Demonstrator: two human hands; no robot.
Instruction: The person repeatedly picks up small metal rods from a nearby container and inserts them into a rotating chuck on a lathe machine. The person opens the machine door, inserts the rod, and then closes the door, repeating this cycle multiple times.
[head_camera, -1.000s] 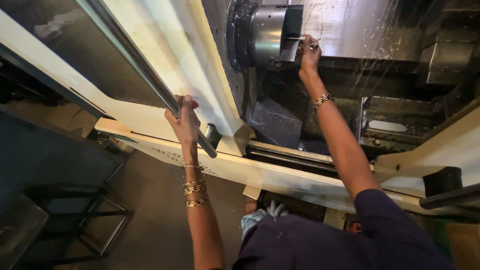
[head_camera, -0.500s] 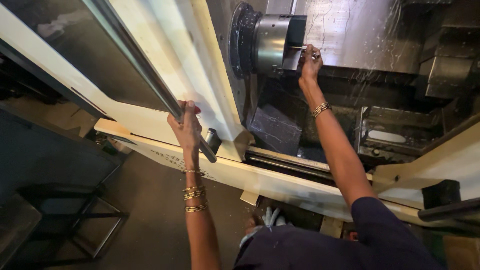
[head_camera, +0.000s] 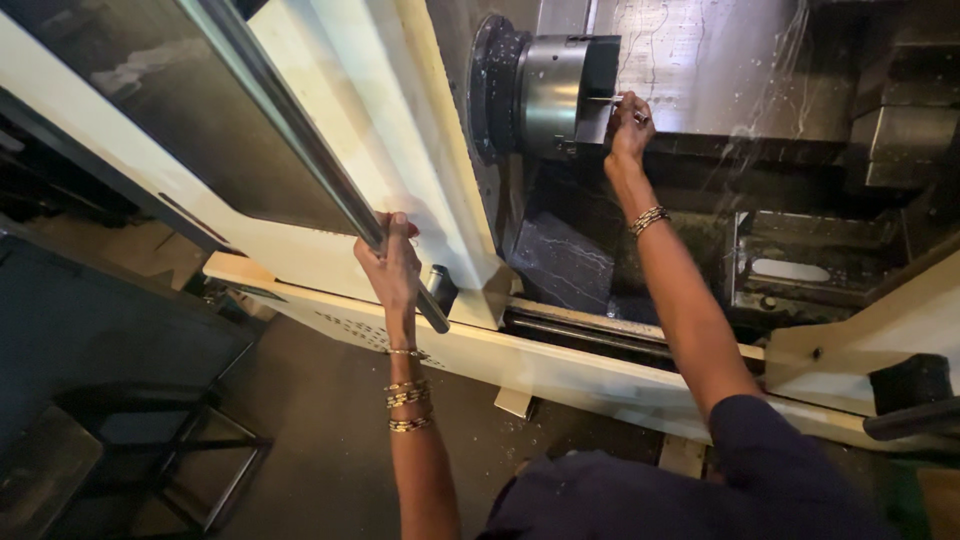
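Observation:
My left hand (head_camera: 392, 264) grips the long steel bar handle (head_camera: 300, 150) on the cream sliding door (head_camera: 130, 150) of a lathe-type machine. My right hand (head_camera: 628, 124) reaches deep inside the machine and pinches a thin metal rod (head_camera: 603, 99) that sticks out of the round steel chuck (head_camera: 545, 95). Both wrists wear gold bangles. The rod's inner end is hidden in the chuck.
Cream machine frame (head_camera: 560, 365) runs across below my arms. Inside are dark wet metal walls (head_camera: 700, 60), a slanted dark block (head_camera: 560, 262) and a tool turret area (head_camera: 900, 140) at right. A metal stand (head_camera: 190, 460) sits on the floor at lower left.
The view has shifted slightly; my right hand stays at the chuck front with the thin rod, and my left hand keeps its hold on the door handle.

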